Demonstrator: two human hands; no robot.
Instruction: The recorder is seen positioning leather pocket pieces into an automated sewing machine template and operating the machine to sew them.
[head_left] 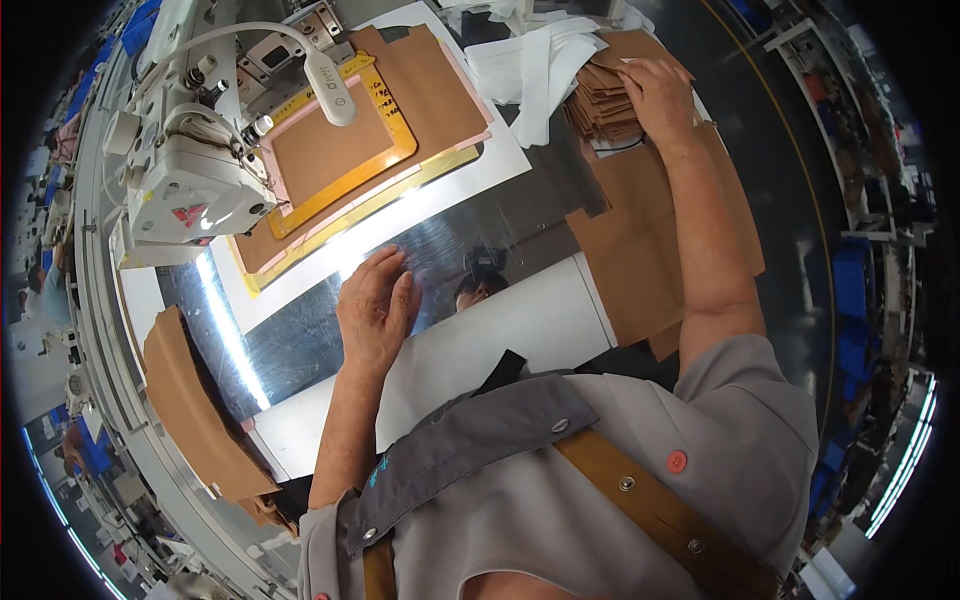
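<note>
My left hand (372,308) hovers over or rests on the shiny metal bed (480,240) in front of the sewing machine (190,185). Its thumb stands apart from its loosely bent fingers, and it holds nothing. At the back right my right hand (662,100) has its fingers closed at the edge of a brown fabric piece (640,45) on top of a stack (604,105) of small brown pieces. Under the machine head, a yellow frame (400,135) lies on a larger brown panel (450,95) with pink edging.
White strips (535,70) lie left of the stack. Large brown panels (635,240) spread under my right forearm, and more brown panels (195,400) drape at the left edge. A white lamp (330,90) on a bent neck hangs over the yellow frame. An aisle floor (790,200) runs along the right.
</note>
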